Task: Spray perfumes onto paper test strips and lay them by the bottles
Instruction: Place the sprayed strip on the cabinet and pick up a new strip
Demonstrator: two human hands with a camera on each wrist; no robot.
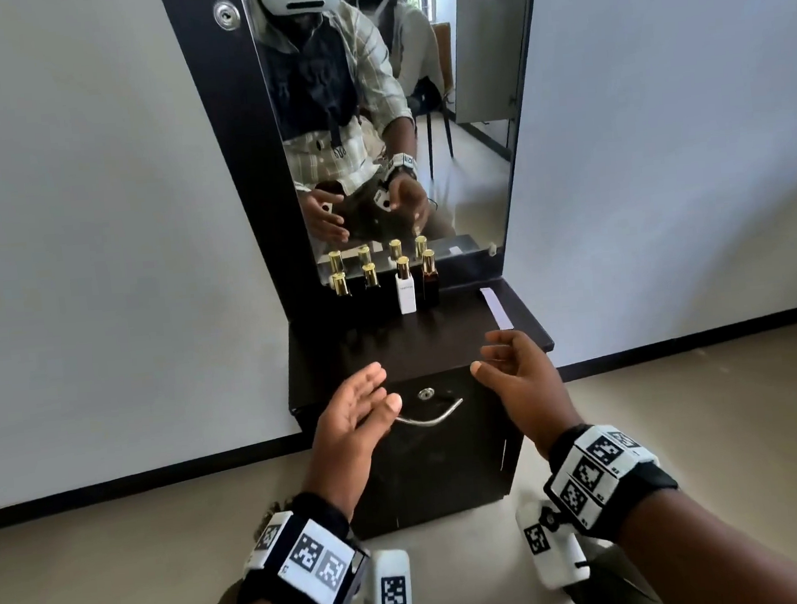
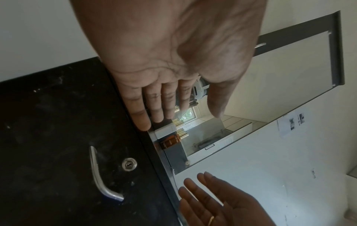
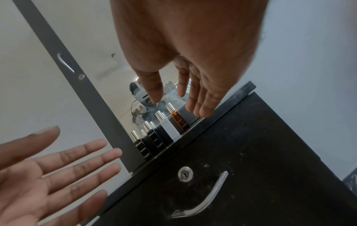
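Observation:
Several gold-capped perfume bottles stand in a row at the back of the dark cabinet top, against the mirror: two black ones, a white one and an amber one. A white paper test strip lies at the right of the top. My left hand hovers open, palm up, before the cabinet's front edge. My right hand hovers open with relaxed fingers near the front right, just short of the strip. Both hold nothing. In the right wrist view the bottles show below the fingertips.
A mirror in a dark frame rises behind the bottles and reflects me and a seated person. The cabinet door has a metal handle and a lock. Grey walls flank the cabinet, beige floor below.

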